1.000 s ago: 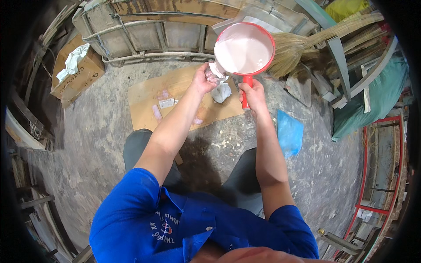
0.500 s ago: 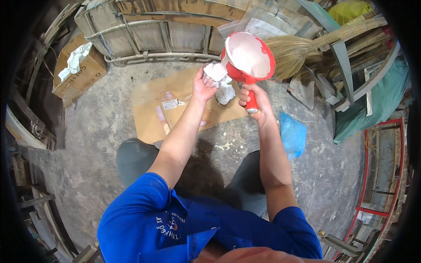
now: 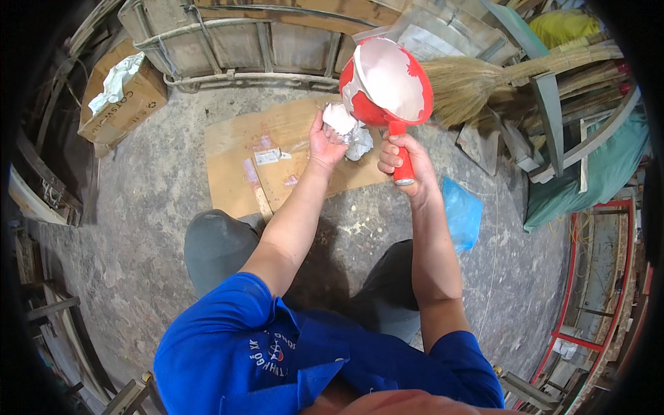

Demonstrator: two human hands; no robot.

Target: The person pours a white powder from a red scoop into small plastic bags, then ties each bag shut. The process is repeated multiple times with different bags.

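Observation:
My right hand point(image 3: 409, 164) is closed around the handle of a red pan point(image 3: 366, 109), a deep bowl-like vessel coated inside with white material. The pan leans toward the left, and white smears cover its outer side. Beside its left rim, my left hand point(image 3: 326, 146) is closed on a crumpled plastic bag point(image 3: 340, 121) with white stuff in it. Part of the bag's crinkled, silvery lower end hangs under the pan. Whether the bag touches the pan, I cannot tell. Beneath both lies a flat cardboard sheet point(image 3: 228, 162) with pinkish-white stains.
A white label or packet point(image 3: 268, 156) and a thin wooden stick point(image 3: 259, 194) lie on the cardboard. A blue plastic sheet point(image 3: 462, 214) is right of my right forearm. Straw brooms point(image 3: 460, 83) crowd the far right; a cardboard box point(image 3: 128, 104) stands far left.
The red pan has shifted slightly left and tilted further toward the left. My left hand and the bag have moved a little, with the bag's white top now lower beside the pan.

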